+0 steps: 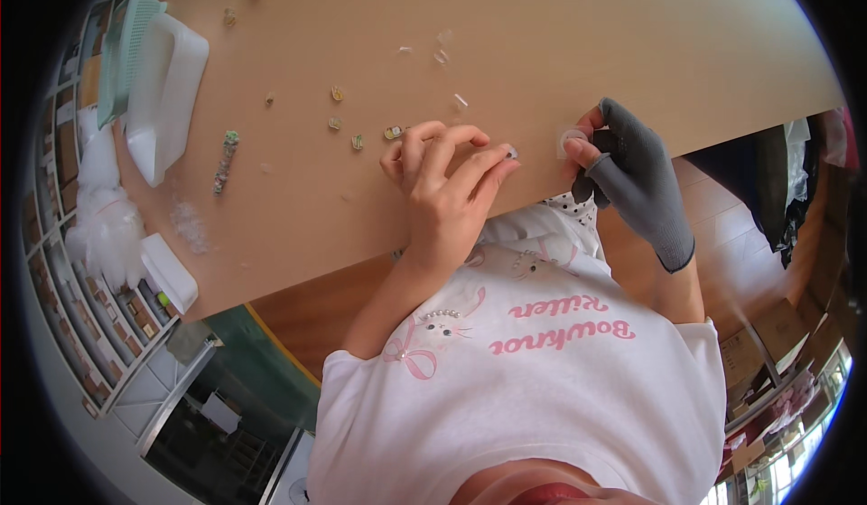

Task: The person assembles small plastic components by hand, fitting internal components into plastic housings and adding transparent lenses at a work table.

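Just above the near edge of the table, my bare left hand pinches a small greyish piece between thumb and fingertip. Its exact kind is too small to make out. A little to the right, my right hand, in a grey glove with bare thumb and fingertips, pinches a clear, roundish plastic piece. The two held pieces are apart. Beside my left knuckles lies a small gold-and-dark piece. Similar small yellow-green pieces are scattered to its left.
Clear plastic bits lie farther back. At left are a thin speckled bundle, a white tray, a mint-green basket, clear plastic bags and a white box. Shelves stand beyond the table.
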Demonstrator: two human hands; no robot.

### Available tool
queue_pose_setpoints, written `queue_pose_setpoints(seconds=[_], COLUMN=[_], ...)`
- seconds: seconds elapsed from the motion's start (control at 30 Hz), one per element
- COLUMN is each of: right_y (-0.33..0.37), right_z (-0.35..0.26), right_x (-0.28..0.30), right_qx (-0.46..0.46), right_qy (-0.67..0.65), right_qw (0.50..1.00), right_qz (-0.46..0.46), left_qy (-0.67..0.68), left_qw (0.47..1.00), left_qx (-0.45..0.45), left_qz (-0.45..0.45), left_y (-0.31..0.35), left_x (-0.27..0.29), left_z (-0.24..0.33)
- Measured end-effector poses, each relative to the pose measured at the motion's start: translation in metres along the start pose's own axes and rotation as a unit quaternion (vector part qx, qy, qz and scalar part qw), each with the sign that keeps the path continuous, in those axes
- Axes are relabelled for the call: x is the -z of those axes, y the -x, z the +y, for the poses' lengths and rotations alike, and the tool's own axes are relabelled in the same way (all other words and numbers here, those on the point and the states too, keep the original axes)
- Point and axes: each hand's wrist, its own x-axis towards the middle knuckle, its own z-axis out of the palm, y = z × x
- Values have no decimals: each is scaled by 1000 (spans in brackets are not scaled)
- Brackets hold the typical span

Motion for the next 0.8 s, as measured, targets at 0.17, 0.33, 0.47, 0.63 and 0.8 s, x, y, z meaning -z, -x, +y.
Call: queue_pose_setpoints(seconds=[0.17,0.33,0.47,0.63,0.8], right_y=[-5,-2,-2,1,0], right_z=[-6,-5,3,6,-1], right_x=[-10,-28,-36,-40,-39], right_qx=[-54,-28,-33,0,-34], right_qy=[104,146,145,200,219], right_qw=[993,989,989,979,975], right_qz=[-34,-17,15,40,24], left_qy=[16,54,92,98,109], left_qw=[999,998,994,994,993], left_qx=[37,45,59,45,51], left_qz=[-8,-8,-1,-19,-20], left_y=[7,7,9,7,1], left_x=[-3,-3,-6,-3,-3], left_z=[-1,-1,-3,-3,-3])
